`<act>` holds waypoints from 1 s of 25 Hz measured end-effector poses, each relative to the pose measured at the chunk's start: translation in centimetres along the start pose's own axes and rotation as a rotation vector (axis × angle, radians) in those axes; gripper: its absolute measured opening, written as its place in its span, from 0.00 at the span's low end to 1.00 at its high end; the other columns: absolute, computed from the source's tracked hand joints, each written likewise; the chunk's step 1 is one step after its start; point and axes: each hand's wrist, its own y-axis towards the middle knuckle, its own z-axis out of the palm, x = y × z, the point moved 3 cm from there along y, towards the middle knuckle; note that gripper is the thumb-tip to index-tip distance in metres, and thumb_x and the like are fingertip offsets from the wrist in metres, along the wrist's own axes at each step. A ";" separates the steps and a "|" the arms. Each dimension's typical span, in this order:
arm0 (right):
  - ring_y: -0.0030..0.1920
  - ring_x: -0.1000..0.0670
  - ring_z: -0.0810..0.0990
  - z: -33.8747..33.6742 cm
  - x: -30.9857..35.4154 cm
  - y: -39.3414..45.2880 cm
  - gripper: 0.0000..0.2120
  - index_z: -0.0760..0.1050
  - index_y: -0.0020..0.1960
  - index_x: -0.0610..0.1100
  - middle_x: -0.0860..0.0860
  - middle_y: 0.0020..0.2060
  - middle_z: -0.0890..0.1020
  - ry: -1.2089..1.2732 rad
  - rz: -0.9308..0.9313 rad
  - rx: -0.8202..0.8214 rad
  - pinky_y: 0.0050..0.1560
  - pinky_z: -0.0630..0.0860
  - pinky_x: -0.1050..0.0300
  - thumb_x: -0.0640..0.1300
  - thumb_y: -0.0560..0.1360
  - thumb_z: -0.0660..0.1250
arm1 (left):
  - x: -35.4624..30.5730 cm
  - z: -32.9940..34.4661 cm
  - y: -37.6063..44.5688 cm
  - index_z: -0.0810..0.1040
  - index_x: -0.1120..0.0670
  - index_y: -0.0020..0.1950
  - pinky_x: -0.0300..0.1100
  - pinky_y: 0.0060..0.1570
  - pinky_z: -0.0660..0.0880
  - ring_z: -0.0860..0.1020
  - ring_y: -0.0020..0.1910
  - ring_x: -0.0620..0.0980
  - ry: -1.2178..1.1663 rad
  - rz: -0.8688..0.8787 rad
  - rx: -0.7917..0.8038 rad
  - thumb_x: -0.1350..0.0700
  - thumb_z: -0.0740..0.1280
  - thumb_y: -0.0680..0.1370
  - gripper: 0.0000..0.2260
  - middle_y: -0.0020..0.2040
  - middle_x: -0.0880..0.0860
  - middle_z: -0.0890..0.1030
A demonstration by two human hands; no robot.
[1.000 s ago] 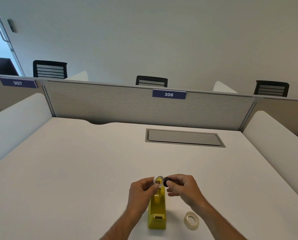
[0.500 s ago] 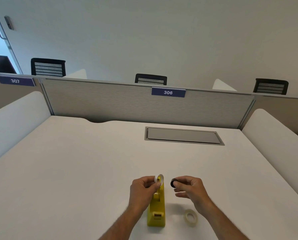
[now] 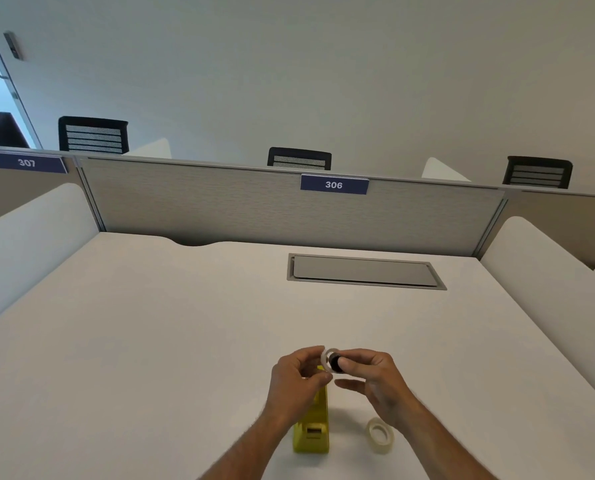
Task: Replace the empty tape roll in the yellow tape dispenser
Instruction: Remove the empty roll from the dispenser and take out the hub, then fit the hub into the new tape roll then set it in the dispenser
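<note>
The yellow tape dispenser stands on the white desk near its front edge, partly hidden under my hands. Just above its far end, my left hand pinches the empty white tape ring. My right hand grips the black hub between thumb and fingertips and holds it against the ring's opening. Whether the hub sits inside the ring I cannot tell. A full roll of clear tape lies flat on the desk to the right of the dispenser, beside my right wrist.
A grey cable hatch is set into the desk further back. A grey partition labelled 306 closes off the far edge, and white side panels flank the desk. Black chair backs show beyond the partition.
Half a second ago my hands were apart, the ring in the left and the hub in the right. They have now come together, with the hub against the ring.
</note>
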 end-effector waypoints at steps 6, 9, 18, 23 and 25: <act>0.54 0.40 0.85 0.7 0.0 0.0 0.13 0.85 0.53 0.40 0.40 0.50 0.87 0.006 -0.013 0.022 0.55 0.82 0.44 0.44 0.70 0.75 | -1.2 0.0 -0.4 0.77 0.33 0.61 0.39 0.61 0.77 0.77 0.63 0.40 0.182 0.280 0.016 0.54 0.78 0.70 0.24 0.65 0.36 0.76; 0.53 0.41 0.85 0.9 -0.3 -0.1 0.11 0.85 0.53 0.40 0.40 0.50 0.87 -0.024 -0.025 0.025 0.57 0.82 0.44 0.43 0.73 0.74 | -1.6 -0.3 -0.5 0.78 0.36 0.61 0.36 0.60 0.75 0.77 0.61 0.38 0.310 0.428 -0.065 0.53 0.77 0.70 0.23 0.58 0.35 0.79; 0.37 0.50 0.86 -3.1 -2.3 0.4 0.06 0.84 0.41 0.44 0.49 0.37 0.87 -0.668 0.015 -0.377 0.43 0.85 0.52 0.34 0.69 0.75 | -0.4 -1.2 0.0 0.81 0.50 0.64 0.33 0.52 0.79 0.81 0.50 0.37 0.290 0.402 -0.075 0.52 0.77 0.72 0.21 0.52 0.43 0.84; 0.41 0.53 0.82 -3.2 -4.0 0.8 0.07 0.84 0.42 0.47 0.52 0.38 0.86 -0.931 0.093 -0.384 0.43 0.79 0.59 0.37 0.68 0.72 | 0.4 -1.2 0.5 0.74 0.48 0.71 0.26 0.50 0.74 0.76 0.51 0.35 0.308 0.284 0.043 0.52 0.72 0.77 0.22 0.51 0.40 0.76; 0.40 0.53 0.82 -3.1 -4.3 0.9 0.05 0.85 0.41 0.48 0.53 0.37 0.86 -0.947 0.104 -0.418 0.42 0.78 0.60 0.39 0.68 0.72 | 0.6 -1.4 0.7 0.73 0.49 0.72 0.26 0.50 0.73 0.76 0.52 0.36 0.319 0.256 0.071 0.53 0.70 0.78 0.22 0.52 0.42 0.75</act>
